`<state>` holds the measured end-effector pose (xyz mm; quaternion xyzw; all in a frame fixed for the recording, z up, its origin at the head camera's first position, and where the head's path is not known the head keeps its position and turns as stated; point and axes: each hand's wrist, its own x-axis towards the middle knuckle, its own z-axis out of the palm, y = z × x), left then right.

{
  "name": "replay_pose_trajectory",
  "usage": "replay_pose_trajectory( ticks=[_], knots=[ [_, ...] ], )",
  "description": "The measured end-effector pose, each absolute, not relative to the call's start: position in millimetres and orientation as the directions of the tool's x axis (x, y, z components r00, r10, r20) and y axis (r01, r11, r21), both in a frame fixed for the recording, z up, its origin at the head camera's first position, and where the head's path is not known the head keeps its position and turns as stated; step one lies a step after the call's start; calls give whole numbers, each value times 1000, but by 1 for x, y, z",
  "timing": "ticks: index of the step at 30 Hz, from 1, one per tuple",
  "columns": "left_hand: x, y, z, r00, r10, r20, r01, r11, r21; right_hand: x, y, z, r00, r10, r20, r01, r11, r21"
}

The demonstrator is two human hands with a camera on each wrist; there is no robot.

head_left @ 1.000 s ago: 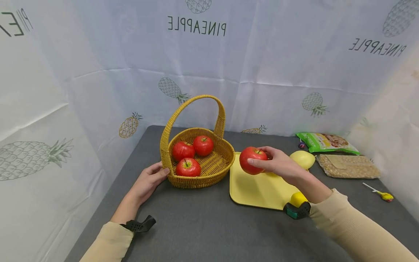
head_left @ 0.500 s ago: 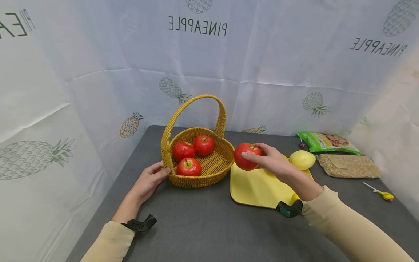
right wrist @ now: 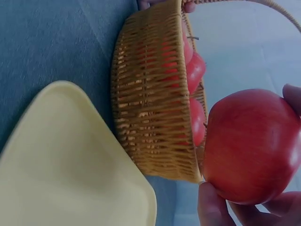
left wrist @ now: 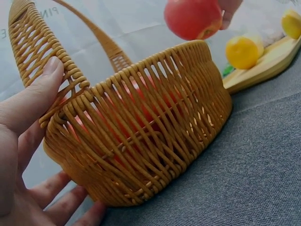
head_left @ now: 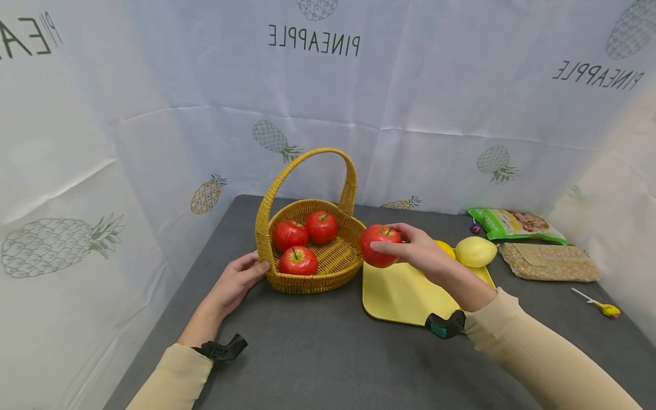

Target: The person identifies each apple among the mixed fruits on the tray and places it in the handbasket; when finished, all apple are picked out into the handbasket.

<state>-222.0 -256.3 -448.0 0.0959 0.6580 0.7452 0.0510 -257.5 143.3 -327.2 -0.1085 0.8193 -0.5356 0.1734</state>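
Observation:
My right hand point(head_left: 417, 250) grips a red apple point(head_left: 378, 245) point(right wrist: 249, 146) point(left wrist: 193, 18) in the air, just right of the wicker basket's point(head_left: 353, 250) rim and above the left edge of the yellow tray point(head_left: 400, 293). Three red apples point(head_left: 298, 261) lie inside the basket. My left hand point(head_left: 237, 280) rests against the basket's point(left wrist: 155, 136) left side, thumb point(left wrist: 35, 94) on the rim by the handle, fingers point(left wrist: 61, 205) straight along the wall. A pale lemon point(head_left: 475, 251) and a yellow fruit point(head_left: 445, 248) point(left wrist: 241, 52) sit at the tray's far edge.
The grey table point(head_left: 318, 353) is walled by white pineapple-print cloth point(head_left: 205, 114) on three sides. At the back right lie a green snack bag point(head_left: 515, 224) and a bag of grain point(head_left: 549, 262). A yellow lollipop point(head_left: 605, 308) lies near the right edge.
My right hand has carried the apple leftward from over the tray to the basket's right rim. The yellow fruit behind it is now uncovered. The left hand has stayed on the basket.

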Motion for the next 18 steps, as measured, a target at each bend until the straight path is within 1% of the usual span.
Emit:
replay_pose_trajectory(
  ticks=[6,11,18],
  knots=[
    [-222,-256,-446,-976,206,66,43,-118,992,-261,135,-330,-908,-382,-171,22,364,-931],
    [-222,-256,-445,-976,209,68,47,-107,993,-265,129,-329,-908,-391,-152,-2,367,-930],
    [-222,-257,-447,-975,209,73,50,-115,992,-268,119,-329,-901,-402,-163,-11,398,-918]
  ],
)
